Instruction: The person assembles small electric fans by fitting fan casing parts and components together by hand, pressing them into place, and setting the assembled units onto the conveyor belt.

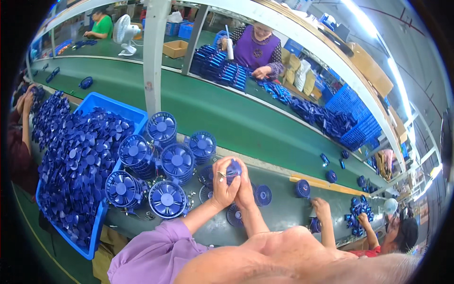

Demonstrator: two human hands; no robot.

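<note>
In the middle, my left hand and my right hand are pressed together round a small blue plastic fan part. Both are closed on it, and fingers cover much of its shape. A thin pale piece sticks out by the left fingers. Just left of my hands stand several stacks of round blue fan housings with blades inside. Round blue grilles lie beside and under my forearms on the dark green bench.
A blue crate heaped with blue fan blades fills the left. A green conveyor belt runs behind, past a white post. To the right a co-worker's hand is near a blue fan housing. Across the belt sits a person in purple.
</note>
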